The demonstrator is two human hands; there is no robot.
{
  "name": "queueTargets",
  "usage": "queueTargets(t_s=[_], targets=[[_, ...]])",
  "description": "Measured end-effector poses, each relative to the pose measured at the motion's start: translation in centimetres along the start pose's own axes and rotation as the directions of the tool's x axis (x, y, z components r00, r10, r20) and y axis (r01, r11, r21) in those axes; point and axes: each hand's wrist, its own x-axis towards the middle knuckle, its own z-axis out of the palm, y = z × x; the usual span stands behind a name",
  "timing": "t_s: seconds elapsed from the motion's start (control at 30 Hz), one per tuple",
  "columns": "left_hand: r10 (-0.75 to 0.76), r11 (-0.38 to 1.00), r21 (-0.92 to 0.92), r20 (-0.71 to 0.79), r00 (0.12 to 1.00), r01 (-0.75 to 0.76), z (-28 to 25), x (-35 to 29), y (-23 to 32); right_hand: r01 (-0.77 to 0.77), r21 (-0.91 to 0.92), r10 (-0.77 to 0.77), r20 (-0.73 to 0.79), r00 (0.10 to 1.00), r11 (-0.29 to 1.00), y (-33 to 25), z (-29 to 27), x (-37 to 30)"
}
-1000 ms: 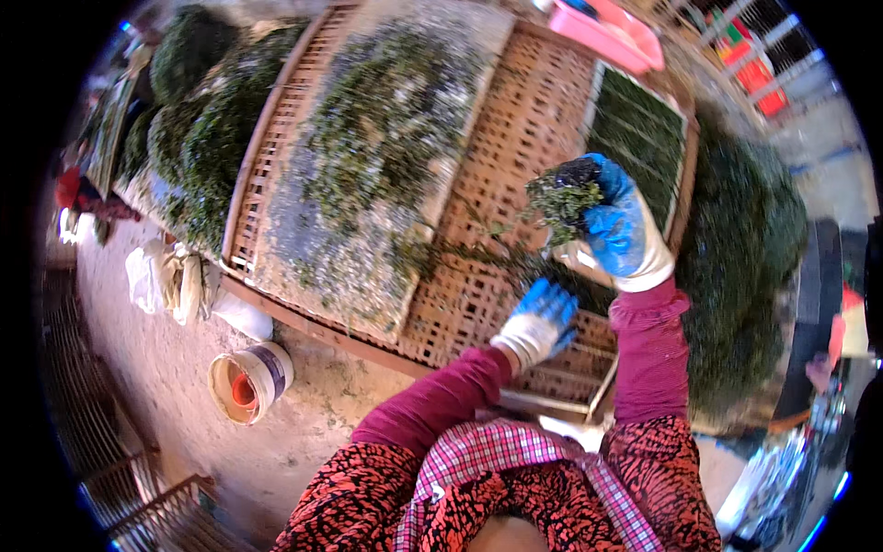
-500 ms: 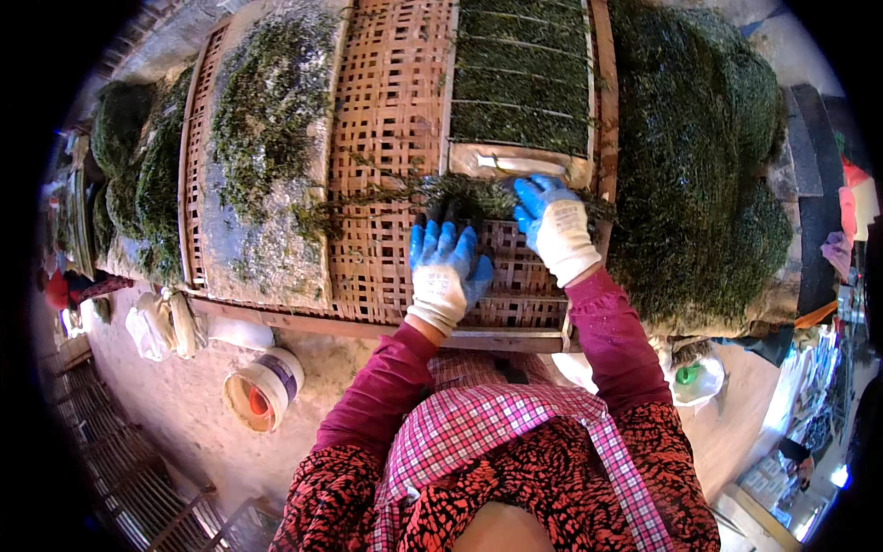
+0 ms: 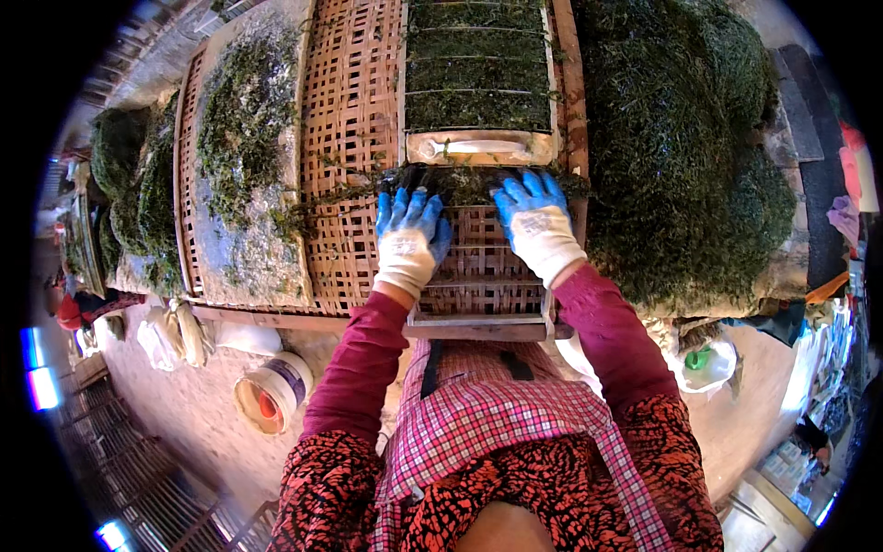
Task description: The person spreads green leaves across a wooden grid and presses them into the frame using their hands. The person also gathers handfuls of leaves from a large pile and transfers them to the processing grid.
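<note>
Compared with 1.0 s ago, the right hand [image 3: 538, 225] is down from its raised place and reaches the right part of a strip of dark green strands [image 3: 474, 187]; against 0.5 s ago, its fingers lie straighter. The left hand [image 3: 409, 235] touches the strip's left part. The 2 gloved hands are apart, palms down, fingers stretched and spread.

The strip lies across 1 long slatted frame [image 3: 478, 321], just on the near side of 1 wooden block [image 3: 544, 149] with 1 white handle [image 3: 487, 146]. Beyond the block, the frame holds at least 4 bands of packed green strands, parted by thin crossbars; nearer the person, woven slats show between its bars. The frame lies on 1 woven rack [image 3: 354, 101], which also bears 1 board [image 3: 285, 267] with loose greens [image 3: 244, 129] on it. To the right lies 1 large green heap [image 3: 671, 166].

On the floor, left of the person, 1 white bucket [image 3: 296, 375] holds 1 orange-red thing [image 3: 268, 405], too small to identify. On the right, 1 white tub [image 3: 722, 373] holds 1 green thing [image 3: 699, 357].
</note>
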Motion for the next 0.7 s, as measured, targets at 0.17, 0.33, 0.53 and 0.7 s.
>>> queueTargets(t_s=[0.17,0.33,0.53,0.7], targets=[[0.017,1.0,-0.015,0.002,1.0,-0.017,-0.3,0.0,0.8,0.093,-0.303,-0.076,0.066,0.995,0.948,-1.3,1.5,1.4],[-0.01,0.999,0.045,-0.004,1.0,0.01,-1.5,-0.5,-0.6,0.017,0.013,-0.019,0.179,0.984,1.0,-0.4,1.1,2.0],[-0.108,0.993,0.059,0.061,0.992,0.105,-2.7,-0.2,1.3,-0.13,0.215,0.176,-0.216,0.96,0.968,4.6,-0.1,-3.4],[0.079,0.995,-0.059,0.067,0.995,-0.075,0.2,1.0,6.8,-0.386,0.168,0.409,-0.134,0.903,0.907,7.1,0.3,-3.6]])
